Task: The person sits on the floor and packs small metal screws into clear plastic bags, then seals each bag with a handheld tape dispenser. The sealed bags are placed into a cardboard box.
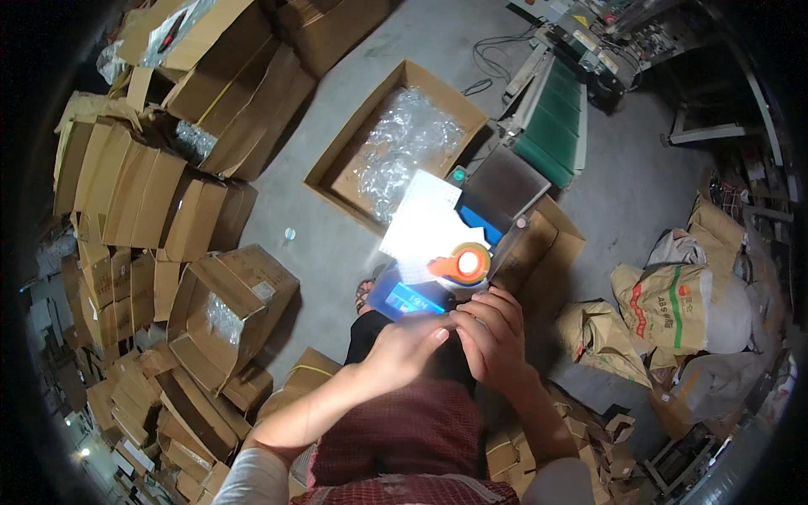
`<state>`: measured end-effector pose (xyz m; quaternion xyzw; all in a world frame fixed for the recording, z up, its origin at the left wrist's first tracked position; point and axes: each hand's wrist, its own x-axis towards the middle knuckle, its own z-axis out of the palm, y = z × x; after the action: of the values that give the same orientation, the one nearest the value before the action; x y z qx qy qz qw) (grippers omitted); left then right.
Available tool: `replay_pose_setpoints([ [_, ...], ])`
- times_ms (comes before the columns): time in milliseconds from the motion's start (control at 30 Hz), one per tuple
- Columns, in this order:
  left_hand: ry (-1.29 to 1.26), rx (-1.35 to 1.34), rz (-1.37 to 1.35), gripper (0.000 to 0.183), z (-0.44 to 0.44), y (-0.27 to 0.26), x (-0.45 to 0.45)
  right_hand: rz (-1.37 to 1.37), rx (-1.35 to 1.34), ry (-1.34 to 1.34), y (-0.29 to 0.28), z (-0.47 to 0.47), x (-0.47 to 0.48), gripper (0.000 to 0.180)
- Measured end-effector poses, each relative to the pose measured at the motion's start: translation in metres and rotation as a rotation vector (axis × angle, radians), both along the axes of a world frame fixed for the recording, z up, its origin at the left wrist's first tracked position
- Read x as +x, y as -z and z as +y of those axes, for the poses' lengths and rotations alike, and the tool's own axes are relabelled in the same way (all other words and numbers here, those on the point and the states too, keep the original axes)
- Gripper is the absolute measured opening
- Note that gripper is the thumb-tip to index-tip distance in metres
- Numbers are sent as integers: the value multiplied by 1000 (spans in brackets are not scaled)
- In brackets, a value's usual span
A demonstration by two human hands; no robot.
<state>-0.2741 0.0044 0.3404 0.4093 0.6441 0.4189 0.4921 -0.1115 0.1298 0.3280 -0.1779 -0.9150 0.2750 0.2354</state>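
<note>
My left hand (407, 350) and my right hand (495, 334) meet in front of my lap, fingertips almost touching. The fingers of my right hand curl inward, and something thin may be pinched between the two hands, but blur hides it. Just beyond them sits a weighing scale or small device with a lit blue display (413, 298). A roll of tape (469, 265) with a bright core lies beside it. White sheets (420, 214), partly washed out by glare, spread behind the roll. A dark flat plate (505, 183) is to their right.
An open cardboard box (353, 142) holds clear plastic packets (407, 139). A green conveyor belt (549, 120) leads to a machine (606, 53) with cables on the floor. Stacked cartons (136, 183) line the left, and paper sacks (663, 309) lie at right.
</note>
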Motion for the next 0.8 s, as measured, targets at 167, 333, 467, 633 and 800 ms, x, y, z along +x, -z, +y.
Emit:
replay_pose_setpoints([
  [167,69,-16,40,23,-36,-1,-62,15,-52,35,3,-46,-48,17],
  [333,97,-30,53,20,-66,1,-107,-28,-74,28,5,-78,-90,17],
  [467,84,-27,22,20,-82,3,-128,-54,-121,-54,5,-87,-115,16],
  [633,92,-53,54,25,-99,6,-143,-162,-288,-126,1,-95,-137,15],
  [800,14,-141,71,34,-114,16,-150,-268,-279,-91,1,-95,-136,10],
])
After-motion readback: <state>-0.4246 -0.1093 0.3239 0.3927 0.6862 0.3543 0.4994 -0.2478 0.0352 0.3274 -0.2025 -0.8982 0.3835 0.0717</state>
